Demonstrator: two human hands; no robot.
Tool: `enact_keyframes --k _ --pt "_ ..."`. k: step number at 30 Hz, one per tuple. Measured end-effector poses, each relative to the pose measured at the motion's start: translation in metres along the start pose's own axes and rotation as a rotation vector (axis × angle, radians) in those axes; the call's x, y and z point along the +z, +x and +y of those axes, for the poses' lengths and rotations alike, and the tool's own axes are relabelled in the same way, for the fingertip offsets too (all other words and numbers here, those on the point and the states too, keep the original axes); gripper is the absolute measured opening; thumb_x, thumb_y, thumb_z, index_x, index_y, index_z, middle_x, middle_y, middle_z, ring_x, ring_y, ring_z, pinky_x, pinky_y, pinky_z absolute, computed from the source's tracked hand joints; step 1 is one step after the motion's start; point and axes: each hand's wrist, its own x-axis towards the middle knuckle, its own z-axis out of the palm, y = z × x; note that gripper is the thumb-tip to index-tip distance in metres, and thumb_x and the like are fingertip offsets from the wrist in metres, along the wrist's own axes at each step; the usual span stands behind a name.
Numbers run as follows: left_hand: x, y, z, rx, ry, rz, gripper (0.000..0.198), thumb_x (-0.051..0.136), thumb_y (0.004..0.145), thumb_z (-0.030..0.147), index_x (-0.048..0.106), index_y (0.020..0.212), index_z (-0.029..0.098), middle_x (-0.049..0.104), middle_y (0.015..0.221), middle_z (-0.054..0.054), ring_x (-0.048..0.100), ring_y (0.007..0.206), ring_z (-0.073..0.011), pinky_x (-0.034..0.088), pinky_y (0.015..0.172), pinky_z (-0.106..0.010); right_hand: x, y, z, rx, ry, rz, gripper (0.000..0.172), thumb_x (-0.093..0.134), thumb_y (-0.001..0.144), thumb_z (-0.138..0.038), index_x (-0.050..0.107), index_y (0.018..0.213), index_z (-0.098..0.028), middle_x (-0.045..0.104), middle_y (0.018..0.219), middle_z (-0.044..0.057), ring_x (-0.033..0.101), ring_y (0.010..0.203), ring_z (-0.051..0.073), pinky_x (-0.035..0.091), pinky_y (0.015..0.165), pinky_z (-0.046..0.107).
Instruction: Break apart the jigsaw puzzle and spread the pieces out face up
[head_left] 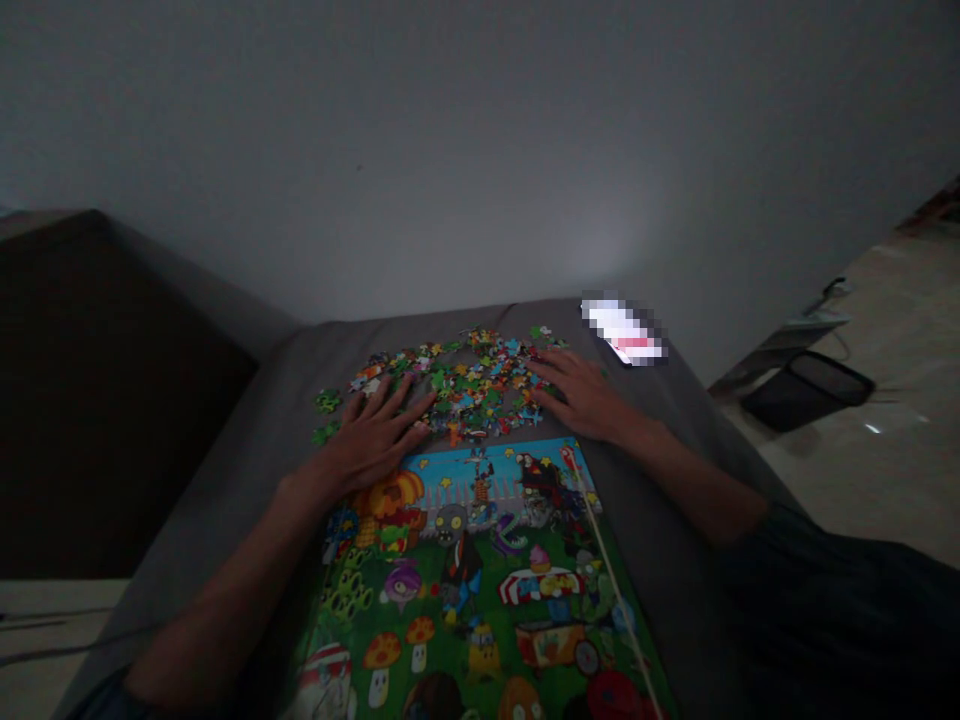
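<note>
A spread of loose jigsaw puzzle pieces (480,385) in many colours covers the far part of a grey cushioned surface. On the left edge of the spread rests my left hand (375,435), palm down with its fingers apart. My right hand (577,395) reaches in from the right, its stretched fingers touching the pieces at that side. Neither hand grips anything that I can see. Closer to me lies a flat board (472,590) printed with colourful cartoon plants and zombies; my left wrist is over its upper left corner.
A lit phone (626,332) with a blurred screen lies right of the pieces. Behind the grey surface (225,500) rises a pale wall (450,170). A dark block of furniture (112,400) stands at left. On the floor at right is a dark bin (802,390).
</note>
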Motion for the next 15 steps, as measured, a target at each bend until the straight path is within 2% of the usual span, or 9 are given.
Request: enact_keyframes --k 3,6,8,11,13,15 --pt "-0.002 0.013 0.014 -0.011 0.013 -0.005 0.062 0.027 0.111 0.061 0.029 0.170 0.040 0.009 0.182 -0.003 0.010 0.167 -0.0431 0.014 0.129 -0.075 0.006 0.002 -0.006 0.026 -0.037 -0.072 0.057 0.043 0.111 -0.053 0.050 0.162 -0.029 0.036 0.176 0.009 0.031 0.164 0.037 0.033 0.129 0.063" --pt "-0.011 0.017 0.015 -0.038 0.010 -0.025 0.062 0.024 0.111 0.063 0.034 0.168 0.041 0.013 0.181 -0.001 0.009 0.167 -0.0422 0.013 0.130 -0.074 0.007 -0.002 -0.010 0.033 -0.060 -0.134 0.062 0.036 0.112 -0.056 0.045 0.165 -0.026 0.031 0.178 0.009 0.028 0.165 0.034 0.027 0.133 0.059" --pt "-0.024 0.016 0.008 -0.068 0.001 -0.022 0.064 0.017 0.111 0.063 0.036 0.168 0.040 0.016 0.181 -0.001 0.009 0.168 -0.0399 0.015 0.131 -0.072 0.005 -0.005 -0.010 0.036 -0.064 -0.162 0.067 0.032 0.112 -0.059 0.041 0.167 -0.024 0.030 0.178 0.009 0.027 0.165 0.033 0.026 0.133 0.056" --pt "-0.048 0.017 0.001 -0.137 0.002 0.050 0.071 0.002 0.111 0.058 0.032 0.170 0.032 0.019 0.181 -0.005 0.007 0.169 -0.0375 0.014 0.131 -0.072 0.000 -0.007 -0.008 0.050 -0.061 -0.164 0.070 0.027 0.112 -0.058 0.030 0.172 -0.023 0.028 0.179 0.008 0.024 0.166 0.030 0.027 0.134 0.053" --pt "-0.057 0.025 0.009 -0.151 0.012 0.099 0.073 0.001 0.111 0.057 0.034 0.169 0.027 0.022 0.180 -0.007 0.007 0.169 -0.0364 0.013 0.132 -0.070 -0.004 -0.006 -0.005 0.072 -0.065 -0.132 0.070 0.026 0.113 -0.055 0.021 0.174 -0.023 0.021 0.181 0.008 0.017 0.168 0.031 0.024 0.135 0.053" --pt "-0.055 0.039 0.030 -0.113 0.016 0.109 0.073 0.007 0.112 0.060 0.039 0.167 0.024 0.025 0.180 -0.007 0.011 0.169 -0.0334 0.017 0.134 -0.062 -0.008 -0.004 -0.003 0.105 -0.079 -0.091 0.069 0.025 0.113 -0.053 0.020 0.175 -0.022 0.012 0.182 0.009 0.008 0.169 0.034 0.022 0.134 0.057"
